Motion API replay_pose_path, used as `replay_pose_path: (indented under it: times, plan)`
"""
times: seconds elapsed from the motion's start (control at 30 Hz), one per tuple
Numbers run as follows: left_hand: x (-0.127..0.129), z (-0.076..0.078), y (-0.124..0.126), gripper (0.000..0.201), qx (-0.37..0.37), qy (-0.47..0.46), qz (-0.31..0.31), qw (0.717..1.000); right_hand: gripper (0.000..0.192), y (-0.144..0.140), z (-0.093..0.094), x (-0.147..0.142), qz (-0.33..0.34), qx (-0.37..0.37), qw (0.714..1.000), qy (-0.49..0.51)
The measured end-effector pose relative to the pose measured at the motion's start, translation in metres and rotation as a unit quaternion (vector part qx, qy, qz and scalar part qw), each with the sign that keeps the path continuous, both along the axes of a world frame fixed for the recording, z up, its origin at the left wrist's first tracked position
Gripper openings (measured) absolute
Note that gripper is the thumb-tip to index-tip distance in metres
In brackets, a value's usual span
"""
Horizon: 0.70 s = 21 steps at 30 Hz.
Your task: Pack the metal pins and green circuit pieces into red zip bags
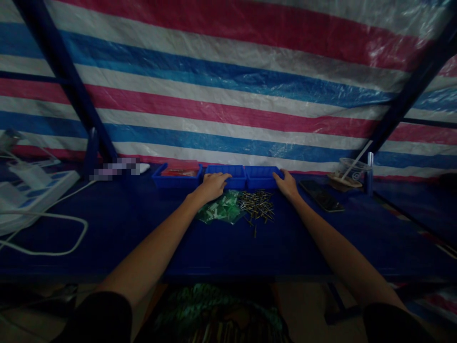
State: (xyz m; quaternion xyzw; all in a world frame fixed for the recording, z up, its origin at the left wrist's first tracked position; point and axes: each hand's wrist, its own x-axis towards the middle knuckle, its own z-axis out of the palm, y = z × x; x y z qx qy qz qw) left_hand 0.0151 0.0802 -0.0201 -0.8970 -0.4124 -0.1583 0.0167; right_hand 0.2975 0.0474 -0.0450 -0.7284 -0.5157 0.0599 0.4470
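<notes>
Three blue plastic bins stand in a row along the back of the table. My left hand (211,186) is closed over the front left corner of the middle bin (238,181), its fingers bent across the rim. At the row's other end, my right hand (286,184) grips the right corner of the right bin (262,181), thumb and fingers apart around its wall. Both of these bins look bare inside. Reddish plastic packets (182,169) lie in the left bin (166,182). In front of the bins are green-tinted plastic bags (223,208) with small pale pieces and a pile of metal screws (257,205).
A dark phone (321,196) lies right of my right hand, near a clear plastic cup (353,167) with a straw. At left are a white power strip (39,202) and looping cable (84,233). A striped plastic sheet (228,90) hangs behind the blue table (228,257).
</notes>
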Motion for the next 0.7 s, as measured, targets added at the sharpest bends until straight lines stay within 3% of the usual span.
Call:
replay_pose_path:
  times: [0.27, 0.4, 0.53, 0.6, 0.7]
  plan:
    - [0.002, -0.001, 0.001, 0.032, 0.008, 0.001, -0.005, 1.000, 0.056, -0.002, 0.000, 0.001, -0.003, 0.003, 1.000, -0.017]
    - [-0.007, 0.020, -0.001, 0.030, 0.033, -0.081, -0.036, 0.995, 0.058, -0.001, 0.002, 0.006, -0.019, 0.035, 0.998, -0.045]
    - [-0.038, 0.038, -0.021, 0.025, 0.046, -0.209, -0.056, 0.975, 0.051, -0.005, 0.006, 0.009, -0.062, 0.120, 0.982, -0.130]
    - [-0.057, 0.031, -0.036, 0.025, 0.026, -0.200, -0.055, 0.978, 0.045, -0.011, 0.010, 0.004, -0.061, 0.153, 0.971, -0.172]
    - [-0.072, 0.006, -0.056, 0.035, -0.030, -0.128, -0.038, 0.991, 0.034, -0.022, 0.021, -0.015, -0.019, 0.192, 0.957, -0.217]
